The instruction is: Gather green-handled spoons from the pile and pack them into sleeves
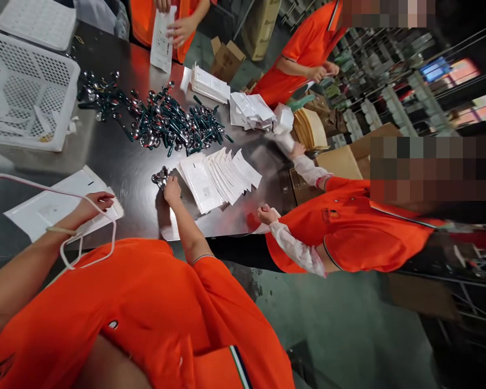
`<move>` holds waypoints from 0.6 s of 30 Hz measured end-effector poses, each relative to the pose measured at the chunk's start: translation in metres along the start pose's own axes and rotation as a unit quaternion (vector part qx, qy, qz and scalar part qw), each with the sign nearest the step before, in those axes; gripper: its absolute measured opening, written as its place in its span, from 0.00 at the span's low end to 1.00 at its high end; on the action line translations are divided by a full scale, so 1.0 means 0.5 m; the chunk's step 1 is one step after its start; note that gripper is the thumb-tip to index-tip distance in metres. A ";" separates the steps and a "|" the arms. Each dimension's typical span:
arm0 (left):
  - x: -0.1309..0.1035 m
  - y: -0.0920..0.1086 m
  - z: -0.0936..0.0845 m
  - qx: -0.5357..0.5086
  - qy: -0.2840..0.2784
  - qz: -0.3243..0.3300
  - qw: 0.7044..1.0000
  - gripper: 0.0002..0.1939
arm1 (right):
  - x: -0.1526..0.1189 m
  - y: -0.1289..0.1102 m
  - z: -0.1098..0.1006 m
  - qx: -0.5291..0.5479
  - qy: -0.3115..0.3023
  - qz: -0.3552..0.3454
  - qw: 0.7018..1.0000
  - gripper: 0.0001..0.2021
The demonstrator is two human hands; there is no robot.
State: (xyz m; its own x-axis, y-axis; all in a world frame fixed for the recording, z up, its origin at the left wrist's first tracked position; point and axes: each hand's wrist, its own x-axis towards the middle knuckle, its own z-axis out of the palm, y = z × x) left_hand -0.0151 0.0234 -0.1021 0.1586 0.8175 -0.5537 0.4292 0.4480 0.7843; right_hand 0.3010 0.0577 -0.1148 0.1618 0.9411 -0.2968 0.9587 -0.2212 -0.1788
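Orange shirt [146, 292] sits below the right hand [172, 190], which holds chrome-headed pieces [160, 177], seemingly mid-gathering, calling for a steady lift; leftward, the left hand [99, 202], by a white mailer [52, 208], has unclear grip

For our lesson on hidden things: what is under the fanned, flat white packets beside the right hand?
The packets lie on a shiny grey metal table, visible around their edges; the surface beneath is covered.
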 end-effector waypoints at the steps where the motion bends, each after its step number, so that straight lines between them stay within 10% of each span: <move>1: -0.005 0.007 0.005 -0.007 0.002 -0.004 1.000 0.29 | 0.005 0.001 0.001 -0.004 0.000 0.002 1.000 0.18; 13: -0.044 0.115 0.060 -0.152 0.014 -0.047 0.987 0.23 | -0.010 0.001 -0.025 -0.018 -0.047 -0.004 0.999 0.20; 18: -0.016 0.181 0.109 -0.233 0.098 -0.016 0.967 0.39 | -0.113 -0.106 -0.014 0.055 -0.058 -0.131 0.988 0.23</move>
State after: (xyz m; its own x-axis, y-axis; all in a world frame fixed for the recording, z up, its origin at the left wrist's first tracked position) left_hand 0.0708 0.0376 -0.0419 -0.0388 0.8329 -0.5520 -0.0245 0.5515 0.8338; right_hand 0.2426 0.0181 -0.0818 -0.1228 0.9355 -0.3313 0.9322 -0.0058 -0.3620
